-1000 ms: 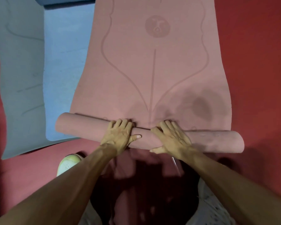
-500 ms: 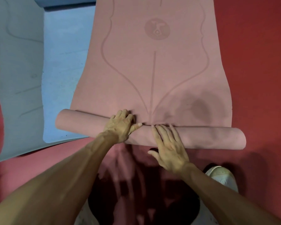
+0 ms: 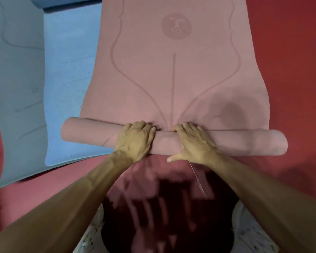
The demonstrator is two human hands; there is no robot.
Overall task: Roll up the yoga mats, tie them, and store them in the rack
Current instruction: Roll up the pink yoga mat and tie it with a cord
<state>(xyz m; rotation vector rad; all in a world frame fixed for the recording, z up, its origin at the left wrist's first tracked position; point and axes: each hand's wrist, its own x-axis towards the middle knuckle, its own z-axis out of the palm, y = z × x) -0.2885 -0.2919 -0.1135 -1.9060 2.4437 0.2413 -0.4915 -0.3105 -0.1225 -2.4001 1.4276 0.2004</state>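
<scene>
Pink foam, matte and printed with curved alignment lines, makes up the long yoga mat [image 3: 171, 79], which lies flat on the red floor [image 3: 290, 61] and runs from the centre of the view out toward 12 o'clock. Its near end is already wound into a firm pink roll [image 3: 226, 141] lying crosswise from 9 o'clock to 3 o'clock. The left hand [image 3: 135, 139] and the right hand [image 3: 193, 141] sit close together at the middle of that roll, 1 on each side of the printed centre line. Each grip is clamped over the roll: the fingers curl across the top and down the far side where the roll meets the flat sheet, and the right thumb splays along the near side. Holding at the centre probably keeps the pressure even and the winding straight, while the curled fingers keep the layers tight. The roll reaches well beyond the grip both ways, so its 2 ends are unsupported. The end at 9 o'clock overlaps the corner of a light blue flat mat [image 3: 69, 79], with a grey-blue flat mat [image 3: 16, 88] beyond it. Most of the pink mat is still unrolled. No tie or rack shows, and I cannot tell what the thin pale strand [image 3: 197, 178] below the right hand is.
</scene>
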